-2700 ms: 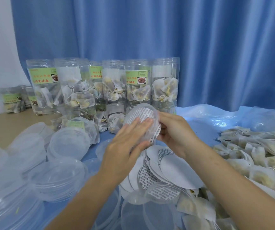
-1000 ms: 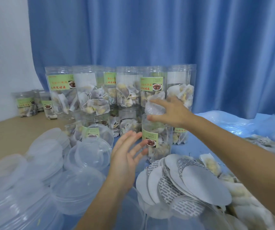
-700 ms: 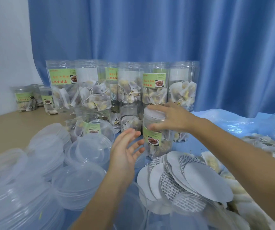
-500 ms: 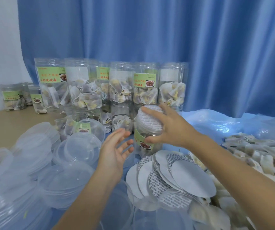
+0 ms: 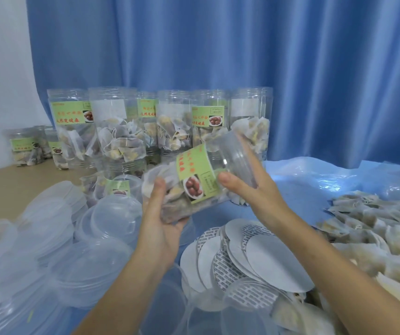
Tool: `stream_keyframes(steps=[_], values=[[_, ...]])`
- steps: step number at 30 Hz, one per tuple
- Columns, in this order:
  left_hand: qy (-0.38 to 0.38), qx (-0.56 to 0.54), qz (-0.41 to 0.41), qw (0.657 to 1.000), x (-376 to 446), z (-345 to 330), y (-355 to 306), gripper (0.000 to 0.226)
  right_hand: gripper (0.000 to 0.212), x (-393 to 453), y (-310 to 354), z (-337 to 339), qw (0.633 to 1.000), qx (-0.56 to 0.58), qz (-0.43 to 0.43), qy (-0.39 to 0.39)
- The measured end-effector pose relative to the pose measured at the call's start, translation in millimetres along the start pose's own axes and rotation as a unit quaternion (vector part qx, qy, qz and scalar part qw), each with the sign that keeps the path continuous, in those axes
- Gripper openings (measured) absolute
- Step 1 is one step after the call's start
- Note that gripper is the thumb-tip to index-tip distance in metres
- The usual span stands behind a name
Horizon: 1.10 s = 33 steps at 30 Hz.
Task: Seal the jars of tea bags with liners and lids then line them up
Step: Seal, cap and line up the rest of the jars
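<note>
The left hand (image 5: 164,228) cups the bottom end of a tilted jar (image 5: 194,180), fingers curled under it and thumb on its side. The right hand (image 5: 249,189) grips the lidded top end, thumb across the front. The jar, held in the air, is packed with tea bags and wears a green label. Behind the jar stands a row of filled jars (image 5: 126,129) against a blue curtain (image 5: 242,44). Below the jar lie round liners (image 5: 254,257); left of it, clear lids (image 5: 85,238); right of it, loose tea bags (image 5: 375,223) cover the tabletop (image 5: 5,182).
</note>
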<state>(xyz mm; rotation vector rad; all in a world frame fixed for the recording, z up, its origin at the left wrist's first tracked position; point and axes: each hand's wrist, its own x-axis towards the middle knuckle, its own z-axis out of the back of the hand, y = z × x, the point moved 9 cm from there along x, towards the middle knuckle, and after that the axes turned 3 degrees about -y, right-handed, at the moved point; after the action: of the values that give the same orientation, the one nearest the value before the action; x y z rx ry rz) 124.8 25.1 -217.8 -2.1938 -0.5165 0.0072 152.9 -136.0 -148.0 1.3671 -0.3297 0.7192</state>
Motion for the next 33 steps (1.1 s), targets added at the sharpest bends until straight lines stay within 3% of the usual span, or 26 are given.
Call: stream_keyframes(steps=[3, 7, 13, 16, 19, 21, 23, 26, 29, 33], values=[[-0.052, -0.026, 0.013, 0.998, 3, 16, -2, 0.062, 0.062, -1, 0, 0, 0.996, -0.005, -0.039, 0.077], [-0.056, 0.005, 0.02, 0.998, 4, 19, -1, 0.048, 0.063, -1, -1, 17, 0.991, -0.024, -0.063, 0.116], [-0.069, 0.03, 0.039, 0.996, 2, 25, 1, 0.03, 0.075, -9, 19, 7, 0.977, -0.113, 0.03, 0.176], [-0.047, 0.017, 0.034, 0.998, 2, 21, 0, 0.023, 0.069, -5, 18, 11, 0.983, -0.115, 0.008, 0.145], [-0.025, 0.006, 0.017, 1.0, 3, 18, -2, 0.029, 0.065, -4, -1, 19, 0.987, -0.09, -0.113, 0.065], [-0.021, 0.011, 0.014, 1.0, 3, 17, -3, 0.038, 0.069, -5, -6, 21, 0.978, -0.123, -0.155, 0.058], [-0.015, 0.015, 0.012, 1.0, 3, 16, -2, 0.038, 0.068, -3, 0, 18, 0.975, -0.166, -0.126, 0.083], [-0.003, 0.027, 0.018, 0.999, 3, 13, 1, 0.032, 0.088, -5, 20, 4, 0.97, -0.201, -0.016, 0.135], [0.007, 0.022, 0.032, 0.999, 2, 11, 4, 0.03, 0.08, -7, 28, 2, 0.961, -0.264, 0.038, 0.076], [0.006, 0.027, 0.031, 0.999, 4, 10, 3, 0.037, 0.073, -3, 25, 2, 0.97, -0.24, 0.027, 0.037]])
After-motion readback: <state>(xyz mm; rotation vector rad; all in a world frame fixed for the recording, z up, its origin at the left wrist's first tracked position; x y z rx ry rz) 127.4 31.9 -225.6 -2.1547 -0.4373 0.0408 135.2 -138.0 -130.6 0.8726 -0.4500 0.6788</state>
